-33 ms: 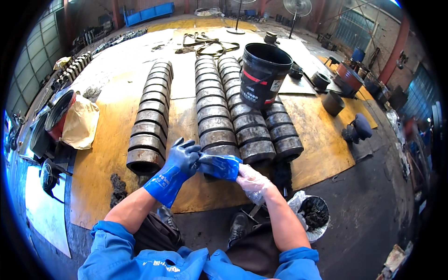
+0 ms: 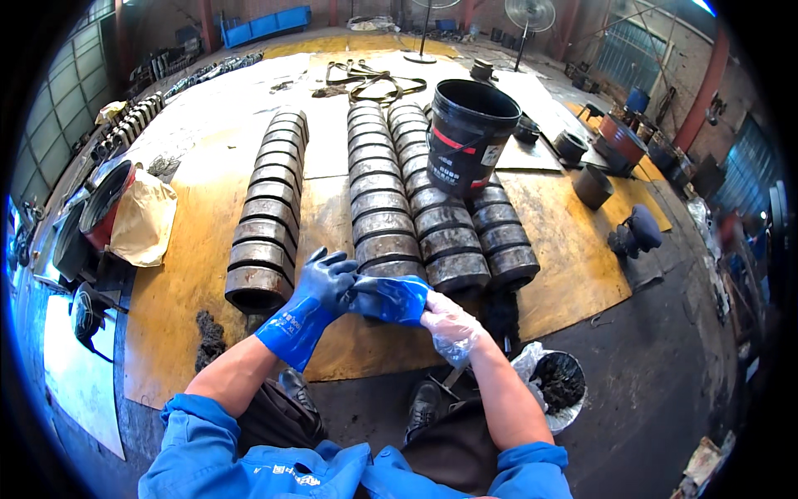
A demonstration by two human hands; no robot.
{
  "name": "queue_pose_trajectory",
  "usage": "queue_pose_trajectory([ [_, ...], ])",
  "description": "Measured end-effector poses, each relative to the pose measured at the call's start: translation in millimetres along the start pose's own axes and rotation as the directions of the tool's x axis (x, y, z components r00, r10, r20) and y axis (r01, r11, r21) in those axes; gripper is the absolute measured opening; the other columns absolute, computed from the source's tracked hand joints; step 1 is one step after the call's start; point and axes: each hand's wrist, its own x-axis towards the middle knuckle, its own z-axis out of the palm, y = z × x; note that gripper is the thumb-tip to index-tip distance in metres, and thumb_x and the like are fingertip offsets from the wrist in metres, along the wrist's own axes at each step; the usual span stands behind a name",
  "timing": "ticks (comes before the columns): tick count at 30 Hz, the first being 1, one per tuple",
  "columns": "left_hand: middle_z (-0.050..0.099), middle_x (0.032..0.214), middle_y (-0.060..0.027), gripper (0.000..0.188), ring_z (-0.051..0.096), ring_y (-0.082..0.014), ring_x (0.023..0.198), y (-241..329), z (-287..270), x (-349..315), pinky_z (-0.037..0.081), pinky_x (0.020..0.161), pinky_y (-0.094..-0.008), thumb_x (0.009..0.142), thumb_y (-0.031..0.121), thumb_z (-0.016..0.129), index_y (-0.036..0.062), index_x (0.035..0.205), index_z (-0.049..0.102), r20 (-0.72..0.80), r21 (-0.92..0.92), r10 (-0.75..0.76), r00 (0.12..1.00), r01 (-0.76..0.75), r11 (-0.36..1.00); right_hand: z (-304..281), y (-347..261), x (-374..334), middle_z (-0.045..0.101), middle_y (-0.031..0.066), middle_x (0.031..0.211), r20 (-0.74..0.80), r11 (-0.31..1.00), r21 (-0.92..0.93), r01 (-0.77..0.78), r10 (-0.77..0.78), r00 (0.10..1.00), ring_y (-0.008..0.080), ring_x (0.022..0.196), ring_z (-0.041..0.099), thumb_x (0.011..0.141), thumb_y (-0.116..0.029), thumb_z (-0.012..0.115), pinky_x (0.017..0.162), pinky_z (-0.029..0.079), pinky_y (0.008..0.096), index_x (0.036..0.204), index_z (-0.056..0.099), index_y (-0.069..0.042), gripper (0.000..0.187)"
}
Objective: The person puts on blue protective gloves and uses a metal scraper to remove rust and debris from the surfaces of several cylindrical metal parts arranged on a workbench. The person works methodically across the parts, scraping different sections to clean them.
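Behind rings (image 2: 378, 224), black bucket (image 2: 467, 137) stands.

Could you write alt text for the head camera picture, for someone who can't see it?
Seen from above, a person in blue work sleeves pulls a blue rubber glove onto the right hand, which wears a thin clear liner, using the already blue-gloved left hand. Beyond lie rows of metal rings on a wooden board, with a black bucket on them.
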Motion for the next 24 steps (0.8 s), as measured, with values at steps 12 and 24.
queue_pose_trajectory([
  [12,0.070,0.117,-0.0065,0.018,0.063,-0.0300,0.114,-1,1,13,0.045,0.098,-0.0547,0.070,0.022,0.073,0.0126,0.086,0.073,-0.054,-0.067,0.067,0.996,-0.070,0.995,6,26,-6,0.059,0.0061,0.133,0.041,0.830,0.530,-0.173,0.179,0.983,0.0192,0.122,0.057,0.096,-0.015,0.051,0.110,0.039,0.0313,0.135,0.053,-0.004,0.041],
  [24,0.070,0.114,-0.0065,0.013,0.063,-0.0301,0.114,-14,8,7,0.045,0.099,-0.0551,0.072,0.023,0.073,0.0151,0.082,0.069,-0.147,-0.139,0.084,0.986,-0.105,0.985,-9,4,2,0.070,0.0045,0.106,-0.249,0.793,0.610,-0.008,0.201,0.947,0.0098,0.092,0.063,0.093,0.002,0.053,0.084,0.051,0.0250,0.121,0.062,0.001,0.029],
])
